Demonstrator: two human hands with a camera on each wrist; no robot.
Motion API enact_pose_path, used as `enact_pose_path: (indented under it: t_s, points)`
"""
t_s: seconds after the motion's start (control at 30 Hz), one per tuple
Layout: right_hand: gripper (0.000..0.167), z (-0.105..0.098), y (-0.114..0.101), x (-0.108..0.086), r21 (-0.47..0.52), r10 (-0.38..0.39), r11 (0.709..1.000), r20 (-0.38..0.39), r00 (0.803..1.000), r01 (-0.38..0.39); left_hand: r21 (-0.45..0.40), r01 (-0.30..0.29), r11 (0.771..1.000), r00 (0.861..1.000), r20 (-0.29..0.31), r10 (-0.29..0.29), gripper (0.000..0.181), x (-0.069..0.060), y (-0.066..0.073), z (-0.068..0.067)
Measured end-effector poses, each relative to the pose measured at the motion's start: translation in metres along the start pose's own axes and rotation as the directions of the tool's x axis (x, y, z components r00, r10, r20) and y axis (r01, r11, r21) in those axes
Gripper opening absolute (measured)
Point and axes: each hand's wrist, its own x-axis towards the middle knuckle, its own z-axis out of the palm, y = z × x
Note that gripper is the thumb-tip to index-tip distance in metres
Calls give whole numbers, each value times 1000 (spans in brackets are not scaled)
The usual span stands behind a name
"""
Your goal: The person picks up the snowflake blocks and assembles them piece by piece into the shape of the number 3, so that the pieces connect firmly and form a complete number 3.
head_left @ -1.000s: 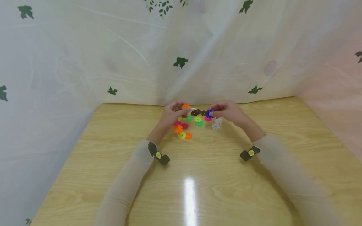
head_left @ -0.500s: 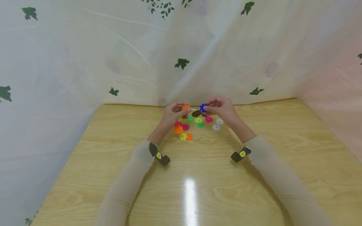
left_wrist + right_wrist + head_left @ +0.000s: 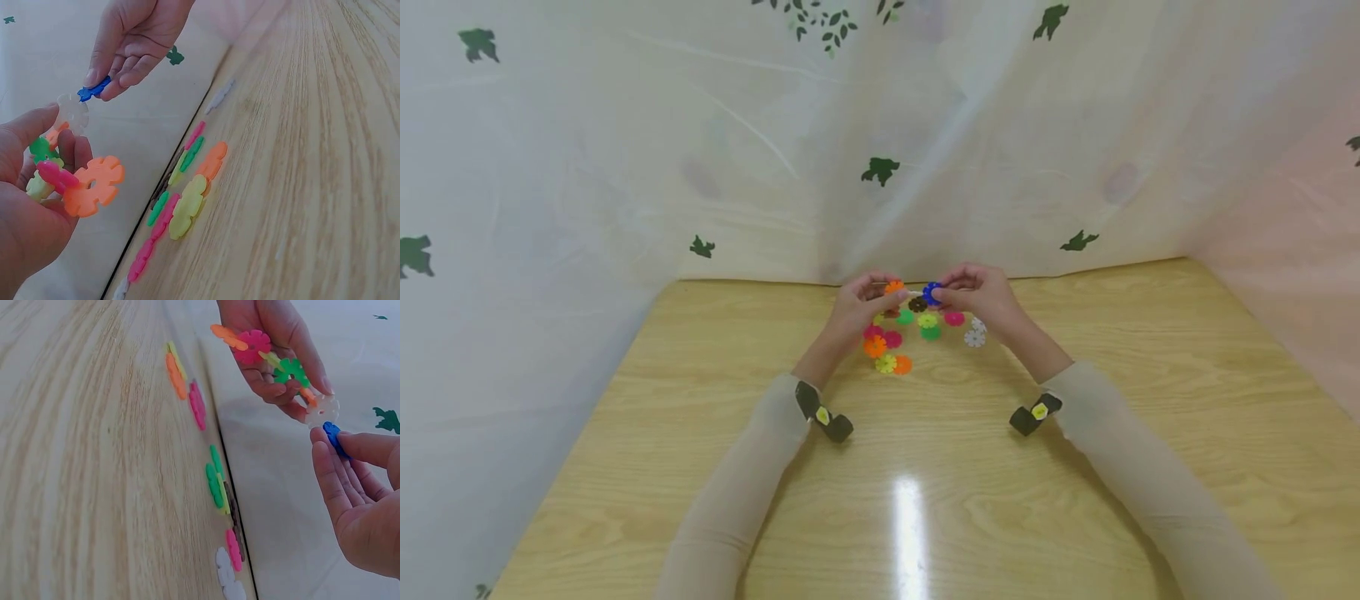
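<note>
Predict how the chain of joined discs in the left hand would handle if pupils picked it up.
The chain is probably stiff: its end orange disc juts beyond the left hand without obvious sag. It looks light, as its discs are thin. Rolling seems unlikely: they sit at differing angles.

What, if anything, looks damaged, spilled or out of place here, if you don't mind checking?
Nothing stands out: the left hand holds a chain of joined pieces, the right hand pinches a blue piece beside the chain's whitish end, and other pieces lie on the table, with no breakage visible.
</note>
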Motion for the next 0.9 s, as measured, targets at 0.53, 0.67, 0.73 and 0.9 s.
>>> enact_pose_path:
  t_s: [0.53,0.67,0.73,0.9]
  points:
    - [23,1,-3,1,46,-7,999,12,1000,6,50,8,999,999,49,-11,35,-2,3,5]
    - [24,1,-5,-1,11,-22,1000,12,1000,22,52,11,999,999,33,-13,31,-1,3,6]
    - [25,0,-6,-2,4,-23,1000,11,1000,23,34,19,999,999,31,-20,29,-1,3,6]
    - [27,0,-7,-4,34,-27,999,12,1000,27,-2,37,999,999,33,-37,27,-2,4,7]
